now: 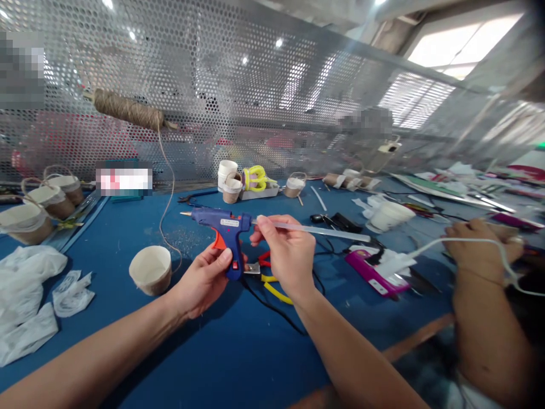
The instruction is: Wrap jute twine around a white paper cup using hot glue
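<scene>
My left hand (208,278) is closed around the handle of a blue glue gun (221,218) with an orange trigger, its nozzle pointing left. Between the thumb and fingers of my right hand (289,250) is a long translucent glue stick (327,230), its front end at the back of the gun. A black cord (272,309) runs from the gun's grip across the table. Just left of my left hand stands a small cup (151,270) with a brown wrap. Pliers with yellow and red handles (276,288) lie partly hidden behind my right hand.
A twine spool (128,109) hangs on the perforated metal screen (238,74), its strand reaching the table. White lace (29,284) and handled cups (51,199) are at left. A purple power strip (374,275) lies right, near a co-worker's arm (481,307). Lace-edged ribbon rolls stand behind.
</scene>
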Tool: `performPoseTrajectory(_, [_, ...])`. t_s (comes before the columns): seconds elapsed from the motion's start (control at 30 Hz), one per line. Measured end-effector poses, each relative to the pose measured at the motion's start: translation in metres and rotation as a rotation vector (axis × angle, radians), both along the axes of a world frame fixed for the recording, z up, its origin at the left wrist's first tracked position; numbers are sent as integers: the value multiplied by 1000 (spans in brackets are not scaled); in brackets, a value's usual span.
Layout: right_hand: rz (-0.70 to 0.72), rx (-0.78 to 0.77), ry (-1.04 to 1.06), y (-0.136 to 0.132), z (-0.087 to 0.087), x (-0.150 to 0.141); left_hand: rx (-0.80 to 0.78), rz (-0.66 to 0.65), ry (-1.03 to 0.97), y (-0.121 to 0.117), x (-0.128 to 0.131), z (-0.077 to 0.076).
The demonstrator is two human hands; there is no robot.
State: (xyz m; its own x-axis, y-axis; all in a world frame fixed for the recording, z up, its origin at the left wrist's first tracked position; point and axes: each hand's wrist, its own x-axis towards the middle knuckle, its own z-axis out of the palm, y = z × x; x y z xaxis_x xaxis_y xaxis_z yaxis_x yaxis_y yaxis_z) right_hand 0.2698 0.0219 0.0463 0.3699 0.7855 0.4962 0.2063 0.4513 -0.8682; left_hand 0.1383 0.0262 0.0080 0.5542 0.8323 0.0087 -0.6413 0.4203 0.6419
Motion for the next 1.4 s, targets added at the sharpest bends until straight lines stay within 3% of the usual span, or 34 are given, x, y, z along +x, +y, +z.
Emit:
performPoseTrajectory(0.17, [219, -70, 300, 6, -4, 1, 34, 84, 10, 0, 1, 3])
performPoseTrajectory(0.27, [241, -112, 395, 8, -3, 0, 40, 111, 18, -1, 1, 4])
performPoseTrajectory(0.7, [164, -138, 426, 12, -5, -4, 79, 116, 30, -1, 1, 6])
performPoseTrajectory(0.83, [244, -206, 384, 11, -8, -5, 50, 138, 23, 1, 3, 3])
performPoseTrajectory(0.97, [407, -373, 258, 9, -15, -10, 16, 185, 42, 4, 6, -1])
performPoseTrajectory(1.07, [458, -455, 210, 9, -20, -15, -7, 210, 103, 7, 8, -4])
performPoseTrajectory(1.23, [426, -532, 219, 25, -24, -11, -27, 266, 313, 4, 11, -10])
performPoseTrajectory(1.4, [371, -679, 206, 52, -25, -2, 32, 208, 557, -24, -14, -3])
